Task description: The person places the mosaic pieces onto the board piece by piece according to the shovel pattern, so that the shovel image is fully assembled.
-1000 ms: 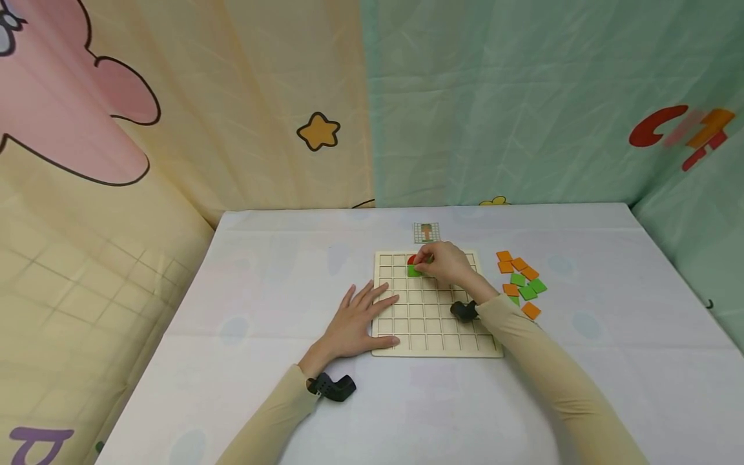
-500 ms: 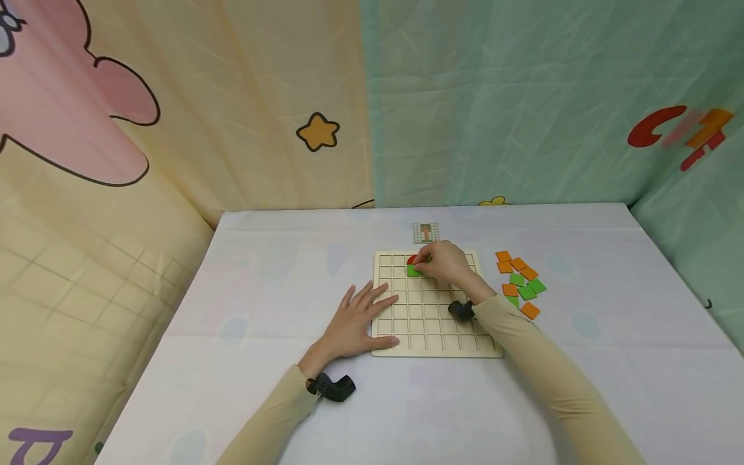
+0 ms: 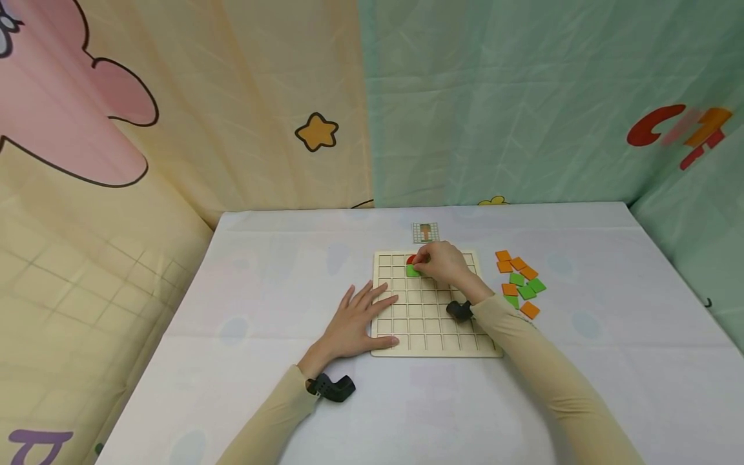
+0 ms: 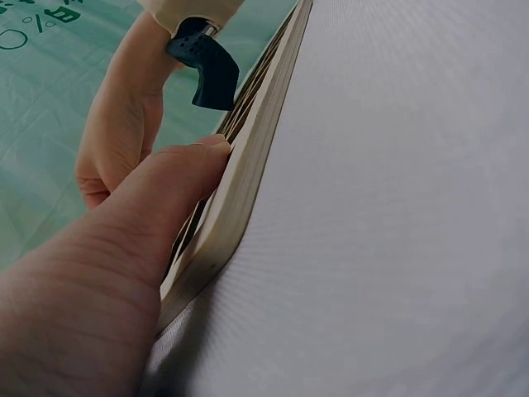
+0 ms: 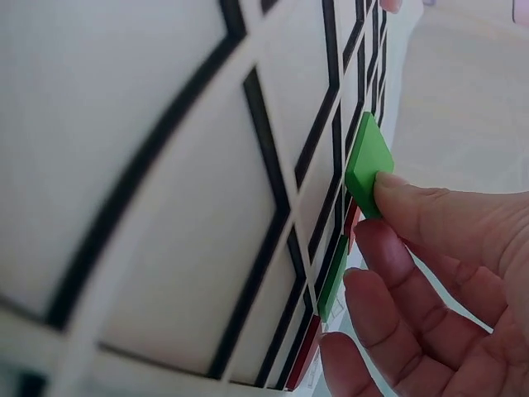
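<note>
- Curtains (image 3: 261,77) hang beyond the bench (image 3: 232,290).
- Right hand (image 3: 444,261) pinches a green tile (image 5: 372,161) at its fingertips.
- Left hand (image 3: 351,326) rests spread on the grid board (image 3: 418,323); sliding might shift the board beneath the tile.

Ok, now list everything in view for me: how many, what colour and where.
Cloth-covered table: one, white, beneath the board
Gridded wooden board: one, pale, mid-table
Loose square orange tiles: six visible, orange, right of the board
Loose square green tiles: four visible, green, among the orange ones
Held flat green tile: one, green, pinched by the right hand
Other flat green tile: one visible, green, on the board
Flat red pieces: two patches visible, red, near the held tile
Printed grid card: one, pale with orange-brown, beyond the board
Cartoon-print curtain backdrop: yellow and green, around the table
Black wrist devices: two, black, one per wrist
Long sleeves: two, beige, on both arms
Left hand: one, bare, on the board's left edge
Right hand: one, bare, over the board's far part
</note>
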Demonstrator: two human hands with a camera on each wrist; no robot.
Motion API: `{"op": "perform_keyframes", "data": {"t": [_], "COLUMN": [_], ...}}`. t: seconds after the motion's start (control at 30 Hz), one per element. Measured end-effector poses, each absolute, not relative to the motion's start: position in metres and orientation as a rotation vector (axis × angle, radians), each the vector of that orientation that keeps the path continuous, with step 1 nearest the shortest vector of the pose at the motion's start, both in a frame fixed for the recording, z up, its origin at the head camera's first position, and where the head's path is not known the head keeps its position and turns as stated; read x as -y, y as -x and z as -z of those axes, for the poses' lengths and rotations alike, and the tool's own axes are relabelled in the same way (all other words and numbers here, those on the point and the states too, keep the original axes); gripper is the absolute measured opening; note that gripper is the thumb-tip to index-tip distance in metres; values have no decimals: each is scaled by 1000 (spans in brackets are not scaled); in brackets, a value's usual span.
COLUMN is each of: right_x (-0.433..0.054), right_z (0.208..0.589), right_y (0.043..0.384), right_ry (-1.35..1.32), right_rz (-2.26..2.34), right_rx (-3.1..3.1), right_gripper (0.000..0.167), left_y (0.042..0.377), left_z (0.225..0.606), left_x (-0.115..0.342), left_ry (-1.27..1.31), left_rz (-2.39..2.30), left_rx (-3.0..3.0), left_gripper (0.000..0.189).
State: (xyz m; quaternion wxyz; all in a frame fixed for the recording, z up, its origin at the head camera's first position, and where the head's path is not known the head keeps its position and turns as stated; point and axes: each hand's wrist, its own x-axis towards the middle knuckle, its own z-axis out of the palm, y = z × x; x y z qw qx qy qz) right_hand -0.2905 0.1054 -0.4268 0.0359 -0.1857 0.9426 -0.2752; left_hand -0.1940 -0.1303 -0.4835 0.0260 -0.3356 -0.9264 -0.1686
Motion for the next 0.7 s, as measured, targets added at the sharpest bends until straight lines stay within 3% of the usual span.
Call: {"op": "perform_keyframes", "data": {"t": [0.7], "right_x": [-105], "right_z": [431], "right_y": [291], "right_ry": [613], "right_rz": [869], "right_rx": [-2877], "right_gripper": [9], "left_y": [194], "left_z": [483], "left_x": [131], "left_ry": [1037], "left_rz": [519], "left_rx": [2860], "left_gripper": [80]}}
